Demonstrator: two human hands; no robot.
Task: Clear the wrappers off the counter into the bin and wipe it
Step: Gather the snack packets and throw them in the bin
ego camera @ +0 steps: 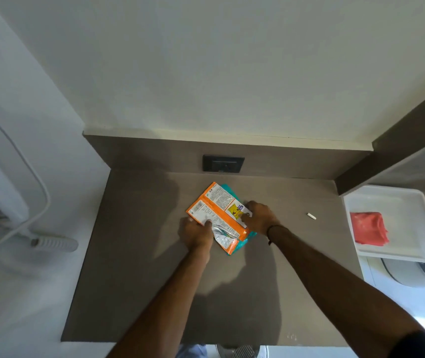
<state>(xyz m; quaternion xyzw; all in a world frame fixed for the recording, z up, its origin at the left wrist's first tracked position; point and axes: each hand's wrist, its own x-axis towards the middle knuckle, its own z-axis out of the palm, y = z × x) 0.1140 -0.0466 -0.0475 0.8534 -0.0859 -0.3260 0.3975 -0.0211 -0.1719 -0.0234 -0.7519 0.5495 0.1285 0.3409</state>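
Orange wrapper [216, 215] flat on table [139, 254], long axis far-left to near-right, teal wrapper [248, 235] beneath; left hand [198, 232] and right hand [259, 217] grip grasping its edges.

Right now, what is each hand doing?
Left hand: gripping the orange wrapper's near edge.
Right hand: fingers pressed on the same wrapper; a full grip cannot be told.

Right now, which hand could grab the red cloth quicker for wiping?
The right hand, probably. The red cloth lies in the white tray off the counter's right end, on that hand's side. The left hand sits further left and would have to cross over the orange wrapper.
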